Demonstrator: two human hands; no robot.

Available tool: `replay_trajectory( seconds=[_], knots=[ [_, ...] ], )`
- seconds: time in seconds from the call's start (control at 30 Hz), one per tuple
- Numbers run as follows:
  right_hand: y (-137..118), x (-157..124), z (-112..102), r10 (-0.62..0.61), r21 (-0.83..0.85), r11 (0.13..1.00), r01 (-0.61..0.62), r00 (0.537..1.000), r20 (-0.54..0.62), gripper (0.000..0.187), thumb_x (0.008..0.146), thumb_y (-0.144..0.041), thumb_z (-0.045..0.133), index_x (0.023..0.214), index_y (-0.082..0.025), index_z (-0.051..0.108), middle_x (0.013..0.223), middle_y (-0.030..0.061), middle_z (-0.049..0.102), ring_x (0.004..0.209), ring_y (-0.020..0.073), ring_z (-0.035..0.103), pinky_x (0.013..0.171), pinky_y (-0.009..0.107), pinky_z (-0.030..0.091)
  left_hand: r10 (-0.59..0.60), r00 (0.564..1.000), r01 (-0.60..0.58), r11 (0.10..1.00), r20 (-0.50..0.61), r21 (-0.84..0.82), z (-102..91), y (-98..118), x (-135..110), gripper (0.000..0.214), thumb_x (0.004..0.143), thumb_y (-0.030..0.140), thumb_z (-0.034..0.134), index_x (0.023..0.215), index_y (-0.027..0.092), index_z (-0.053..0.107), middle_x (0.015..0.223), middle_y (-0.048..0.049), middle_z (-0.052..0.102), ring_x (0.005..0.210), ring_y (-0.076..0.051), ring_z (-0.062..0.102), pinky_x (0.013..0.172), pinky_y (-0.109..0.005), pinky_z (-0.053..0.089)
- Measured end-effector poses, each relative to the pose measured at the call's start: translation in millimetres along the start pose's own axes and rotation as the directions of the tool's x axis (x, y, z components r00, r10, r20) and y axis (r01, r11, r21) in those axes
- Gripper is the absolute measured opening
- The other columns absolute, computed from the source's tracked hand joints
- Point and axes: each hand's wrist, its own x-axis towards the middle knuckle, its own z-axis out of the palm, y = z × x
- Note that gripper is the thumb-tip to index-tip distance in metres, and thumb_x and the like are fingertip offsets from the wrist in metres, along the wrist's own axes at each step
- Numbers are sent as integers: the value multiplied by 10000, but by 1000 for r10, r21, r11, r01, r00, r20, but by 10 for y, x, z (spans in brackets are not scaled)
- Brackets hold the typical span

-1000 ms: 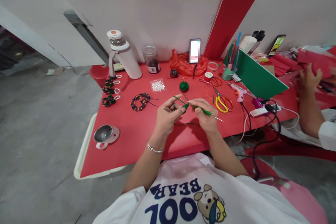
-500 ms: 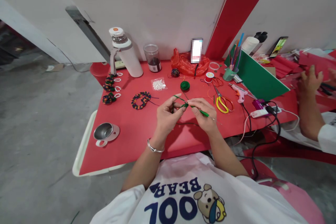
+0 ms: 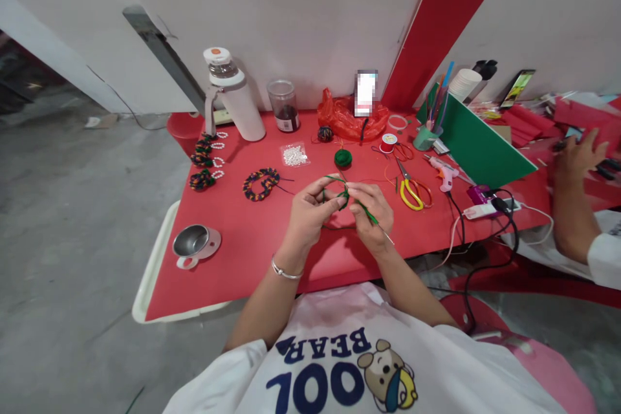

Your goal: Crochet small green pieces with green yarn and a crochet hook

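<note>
My left hand [image 3: 310, 208] pinches a small piece of dark green crochet [image 3: 343, 199], with green yarn looped over its index finger. Closed around a crochet hook [image 3: 370, 215] with a green grip is my right hand [image 3: 373, 210]; the hook's working tip meets the crochet piece and is hidden by the fingers. A ball of green yarn [image 3: 343, 158] lies just beyond the hands, and a strand runs from it toward them. To the left rests a braided multicolour yarn ring [image 3: 261, 184].
Yellow-handled scissors [image 3: 411, 194], a pink glue gun [image 3: 444, 174] and a power strip [image 3: 485, 209] lie to the right. A metal cup [image 3: 196, 244], a white bottle [image 3: 240, 103] and a bag of white beads [image 3: 294, 155] are leftward. A co-worker's hand [image 3: 579, 158] is at far right.
My right hand has turned and drawn slightly inward, and the crochet hook now slopes more steeply. The yarn loop at my left fingers looks wider. The co-worker's hand has shifted a little.
</note>
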Motion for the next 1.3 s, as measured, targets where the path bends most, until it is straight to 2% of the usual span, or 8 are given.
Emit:
replay_trajectory(
  seconds=[0.13,0.23,0.3,0.37,0.57,0.8,1.03,1.3],
  knots=[
    [81,-34,26,140,294,945,-142,990,29,247,1005,-457,617,1178,-351,759,1177,52,781,1064,231,715,851,408,608,-80,994,83,996,69,-44,-61,11,21,632,548,260,968,1141,158,776,631,35,651,430,-28,419,394,-164,254],
    [160,-22,21,284,500,804,-321,947,151,324,975,-578,610,1089,-326,779,1122,58,791,975,221,727,777,374,608,-117,983,122,992,140,-30,-128,34,37,583,565,225,956,1117,149,789,670,15,659,477,-40,464,416,-168,282],
    [202,15,-2,333,566,717,-408,913,237,384,940,-640,624,1015,-298,784,1050,63,799,900,214,729,748,363,602,-139,973,139,990,185,14,-169,61,39,560,582,211,946,1117,138,793,690,-1,667,517,-53,504,444,-170,322],
    [232,71,-38,341,579,675,-457,889,305,417,918,-663,641,957,-271,779,975,68,800,873,217,731,738,361,593,-156,964,145,987,216,63,-202,94,32,553,601,199,932,1132,134,793,701,-9,671,557,-68,546,479,-171,373],
    [285,218,-158,277,537,699,-472,871,406,449,935,-652,617,887,-222,736,918,98,786,894,248,746,769,408,603,-169,964,146,982,205,121,-258,165,8,528,601,146,866,1124,155,796,798,-30,706,665,-119,646,562,-205,505],
    [284,282,-245,274,531,668,-522,835,477,483,912,-675,627,816,-211,719,896,103,776,893,259,739,863,466,605,-168,962,127,973,216,194,-236,192,11,503,605,119,814,1107,132,797,779,-48,729,641,-120,637,524,-192,472],
    [309,370,-357,189,529,652,-544,791,581,474,955,-634,587,814,-196,700,921,112,782,811,227,732,771,421,616,-132,963,71,965,234,252,-244,174,20,484,623,136,843,1106,144,800,789,-52,749,639,-118,638,545,-196,492],
    [250,503,-489,134,490,688,-535,757,639,450,971,-600,588,835,-189,712,935,120,782,842,233,736,806,431,620,-37,982,-31,936,187,350,-174,194,-1,462,628,141,824,1090,131,816,738,-43,698,568,-86,518,502,-198,417]
  ],
)
